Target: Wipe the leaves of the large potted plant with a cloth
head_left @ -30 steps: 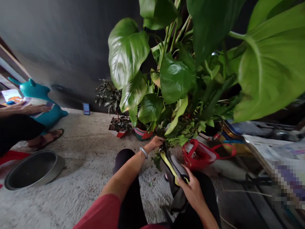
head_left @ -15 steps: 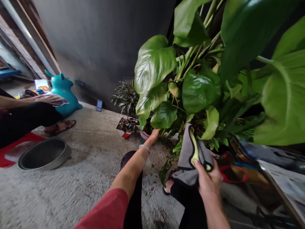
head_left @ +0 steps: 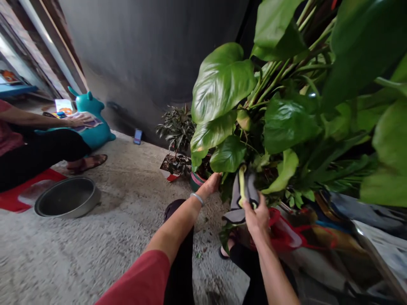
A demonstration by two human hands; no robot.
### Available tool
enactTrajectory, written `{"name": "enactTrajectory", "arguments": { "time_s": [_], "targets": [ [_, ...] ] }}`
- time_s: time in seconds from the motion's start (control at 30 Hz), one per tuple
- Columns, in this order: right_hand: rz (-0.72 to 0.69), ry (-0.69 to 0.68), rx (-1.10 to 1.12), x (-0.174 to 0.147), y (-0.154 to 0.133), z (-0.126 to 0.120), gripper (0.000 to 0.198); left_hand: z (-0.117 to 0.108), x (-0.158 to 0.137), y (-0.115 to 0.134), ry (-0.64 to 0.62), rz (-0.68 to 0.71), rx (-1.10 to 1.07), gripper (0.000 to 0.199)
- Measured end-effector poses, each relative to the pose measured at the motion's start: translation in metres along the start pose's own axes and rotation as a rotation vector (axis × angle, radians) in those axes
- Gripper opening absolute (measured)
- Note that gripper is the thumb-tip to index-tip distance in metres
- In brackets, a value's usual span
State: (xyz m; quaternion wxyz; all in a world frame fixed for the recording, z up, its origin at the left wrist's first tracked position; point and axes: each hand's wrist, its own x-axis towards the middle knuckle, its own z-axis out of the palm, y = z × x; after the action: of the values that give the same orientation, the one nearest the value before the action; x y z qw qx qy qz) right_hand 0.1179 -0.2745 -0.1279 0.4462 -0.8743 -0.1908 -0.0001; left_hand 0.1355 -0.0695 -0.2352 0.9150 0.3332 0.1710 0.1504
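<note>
My right hand is closed on a grey cloth with black edging and a yellow-green side, held bunched among the lower leaves of a large potted plant. My left hand, with a pale bangle at the wrist, reaches under a drooping leaf. Its fingertips are hidden by the foliage, so I cannot tell what they touch. Just left of that hand stands a green pot with a pink band.
At the left, a seated person's hand rests with a cloth on a teal animal-shaped toy. A metal basin sits on the concrete floor. A small dark-leaved plant and phone are by the wall. A red plastic item lies right.
My right hand has moved the cloth left and inward under the leaves, closer to my left hand. My view has shifted slightly left. The other person's hand and cloth moved along the toy.
</note>
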Motion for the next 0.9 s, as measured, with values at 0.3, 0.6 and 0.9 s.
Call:
{"name": "enactTrajectory", "arguments": {
  "time_s": [0.3, 0.6, 0.9],
  "targets": [
    [0.099, 0.001, 0.054, -0.042, 0.02, -0.058, 0.078, -0.009, -0.008, 0.002, 0.004, -0.104, -0.176, 0.03],
    [0.031, -0.322, 0.019, -0.044, 0.01, 0.008, 0.056, -0.013, -0.013, 0.001, 0.373, -0.039, 0.019, 0.022],
    [0.326, -0.51, 0.191, -0.083, 0.014, -0.049, 0.057, -0.078, -0.002, 0.073, 1.041, 0.45, 0.167, 0.036]
  ]
}}
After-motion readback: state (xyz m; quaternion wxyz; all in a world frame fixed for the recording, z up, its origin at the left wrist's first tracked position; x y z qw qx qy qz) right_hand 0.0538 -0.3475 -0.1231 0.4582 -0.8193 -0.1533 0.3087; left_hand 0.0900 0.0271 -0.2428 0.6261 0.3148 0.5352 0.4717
